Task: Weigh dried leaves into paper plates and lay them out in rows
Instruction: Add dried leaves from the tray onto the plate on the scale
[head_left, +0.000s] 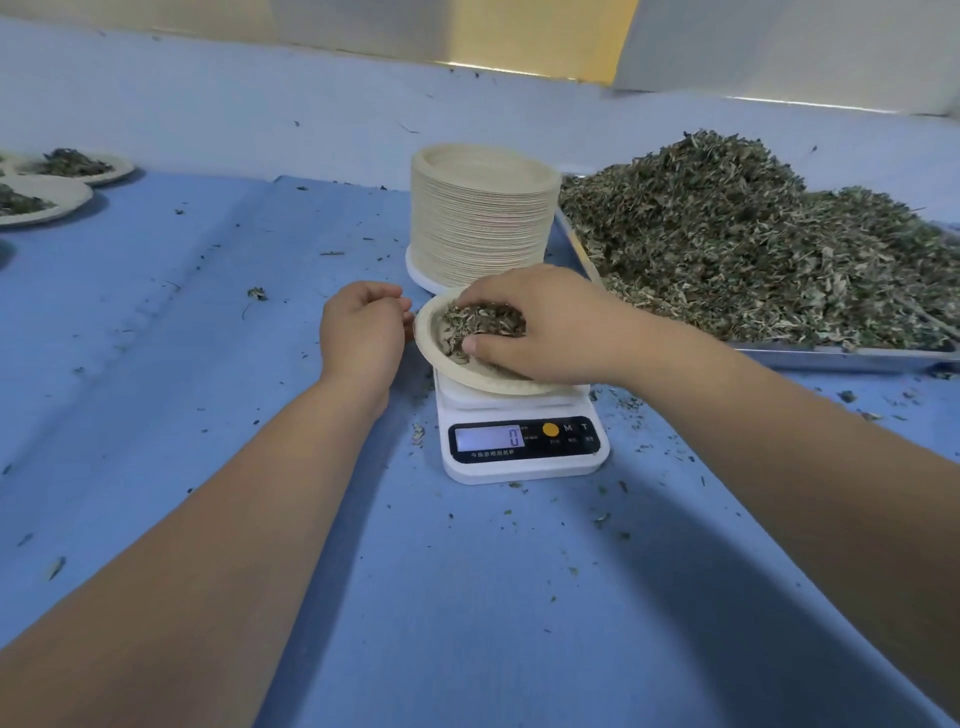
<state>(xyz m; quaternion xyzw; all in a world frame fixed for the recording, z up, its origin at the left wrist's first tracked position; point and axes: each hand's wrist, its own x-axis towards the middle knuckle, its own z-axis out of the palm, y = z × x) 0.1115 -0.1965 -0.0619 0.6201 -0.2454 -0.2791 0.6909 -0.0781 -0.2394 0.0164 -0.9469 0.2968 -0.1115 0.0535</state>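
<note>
On my screen the table (208, 364) is covered in a plain blue cloth, dotted with small dark green crumbs. The stack of plates (480, 218) is cream, with fine pale lines down its side. The paper plate (425, 338) on the scale has the same cream colour. The dried leaves (727, 249) I see as dull grey-green, mixed with straw-coloured bits. The scale (519, 470) is white, with a black panel, a round orange button and a pale lilac display showing a dark digit. The tray (831, 358) is silver-grey. Behind, the wall (779, 41) is off-white with one yellow band.
</note>
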